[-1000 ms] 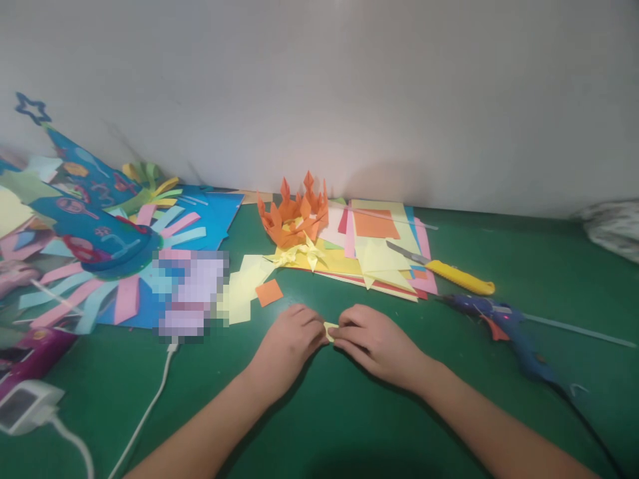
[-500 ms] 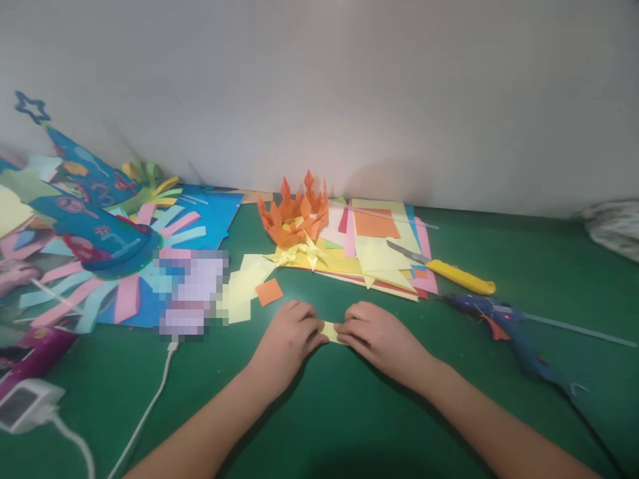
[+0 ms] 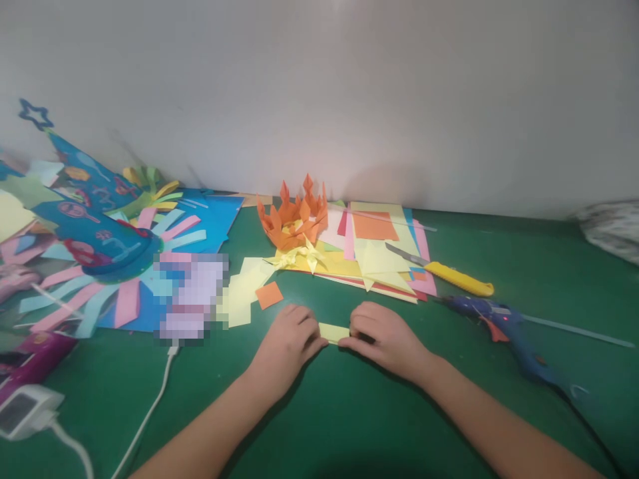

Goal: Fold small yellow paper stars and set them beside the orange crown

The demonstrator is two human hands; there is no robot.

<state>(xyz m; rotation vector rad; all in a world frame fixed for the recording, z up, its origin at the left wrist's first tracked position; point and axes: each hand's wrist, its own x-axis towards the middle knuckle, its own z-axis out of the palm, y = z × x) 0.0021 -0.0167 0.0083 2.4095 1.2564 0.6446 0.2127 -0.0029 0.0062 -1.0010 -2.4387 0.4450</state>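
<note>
On a green table, a pale yellow paper strip is held at both ends, its middle left exposed. The left end is gripped by the fingers of the left hand, the right end by the fingers and thumb of the right hand. Its long axis is laid left to right, with the right end angled slightly nearer; no tip is shown, both ends being covered. The folding is judged to be partway: a layered near edge can be made out, but no finished shape has been formed. To the right, a blue glue gun is left unheld. Farther off, an orange square is seen flat and unfolded beside pale yellow sheets. Beyond, completed folding is displayed in yellow paper flowers, set before a pointed orange paper crown.
</note>
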